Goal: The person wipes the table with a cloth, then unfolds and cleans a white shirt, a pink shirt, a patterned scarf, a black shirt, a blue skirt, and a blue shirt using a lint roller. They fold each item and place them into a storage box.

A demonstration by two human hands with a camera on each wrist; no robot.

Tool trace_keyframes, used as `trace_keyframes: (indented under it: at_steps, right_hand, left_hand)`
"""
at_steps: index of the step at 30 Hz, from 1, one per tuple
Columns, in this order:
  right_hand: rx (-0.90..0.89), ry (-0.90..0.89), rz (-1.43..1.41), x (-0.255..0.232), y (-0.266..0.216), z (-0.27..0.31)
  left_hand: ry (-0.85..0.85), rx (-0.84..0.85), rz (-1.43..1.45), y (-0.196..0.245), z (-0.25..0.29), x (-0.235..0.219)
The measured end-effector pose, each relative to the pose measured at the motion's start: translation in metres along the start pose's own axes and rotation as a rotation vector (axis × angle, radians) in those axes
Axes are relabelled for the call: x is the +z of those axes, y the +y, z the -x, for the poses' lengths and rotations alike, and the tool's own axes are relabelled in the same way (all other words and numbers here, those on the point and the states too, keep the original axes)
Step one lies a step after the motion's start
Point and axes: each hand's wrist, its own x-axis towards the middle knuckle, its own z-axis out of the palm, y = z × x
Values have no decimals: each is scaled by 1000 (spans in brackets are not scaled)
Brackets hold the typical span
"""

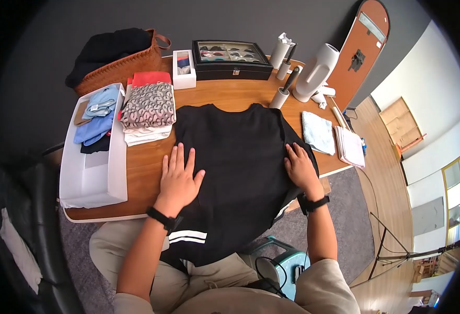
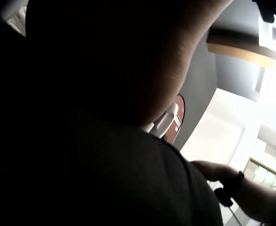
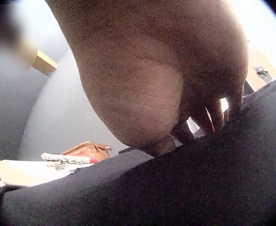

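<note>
A black T-shirt (image 1: 235,157) lies spread over the wooden table, its neckline at the far side and its lower part hanging over the front edge towards the person's lap. White stripes (image 1: 188,237) show on it near the left wrist. The left hand (image 1: 180,175) rests flat with spread fingers at the shirt's left edge. On the right edge, the right hand (image 1: 300,166) touches the cloth with its fingers extended. In the right wrist view, the fingertips of the right hand (image 3: 175,108) meet the dark fabric. The left wrist view is mostly dark, hiding the left fingers.
At left stand a white box (image 1: 117,172) with folded clothes and a pile of folded fabric (image 1: 149,104). Behind are a brown basket (image 1: 120,68) and a black display case (image 1: 232,70). Lint rollers (image 1: 280,97), a white handheld appliance (image 1: 313,76) and folded cloths (image 1: 317,132) stand or lie at right.
</note>
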Motion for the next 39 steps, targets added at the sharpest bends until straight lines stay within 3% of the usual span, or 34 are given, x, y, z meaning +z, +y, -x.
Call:
trace_keyframes:
  at_steps: [6,11,14,16,18,21,23,25,28,33,35,36,38,39]
  right_hand:
    - [1,-18,17,11,16,-23]
    - [51,5,28,17,4,-17]
    - [42,130,17,22,0,-9]
    - [73,287,-283,14,-6,-5]
    - [68,366,-317,3,-15,5]
    - [-24,549,-395,-22,-58,25]
    - [-42,442,-585,-34,-104,51]
    - [-77,144,-737,-40,-148,79]
    - [-257,-36,-737,-32,-200,104]
    - [-229,-74,-734,-22,-250,121]
    - [-270,-35,-675,-26,-257,118]
    - [-311,6,-670,-31,-258,115]
    - [-352,43,-663,-30,-260,114]
    - [-396,94,-705,-25,-261,115]
  left_hand:
    - [-144,-72,14,-7,-28,-5]
    - [-224,-110,11,3,-20,-27]
    - [-222,-61,-36,9,-3,-44]
    - [-204,-9,13,10,6,-62]
    - [-187,-13,85,7,15,-75]
    - [-106,9,169,-1,28,-80]
    - [-206,-77,281,-6,33,-79]
    - [-194,-72,323,-8,37,-74]
    - [-152,-55,406,-11,41,-70]
    - [-51,0,575,-19,44,-77]
    - [-418,-317,1050,-11,38,-103]
    - [-414,-314,1052,-12,38,-99]
    - [-387,-389,1584,-15,37,-88]
    - [-386,-389,1586,-15,36,-86]
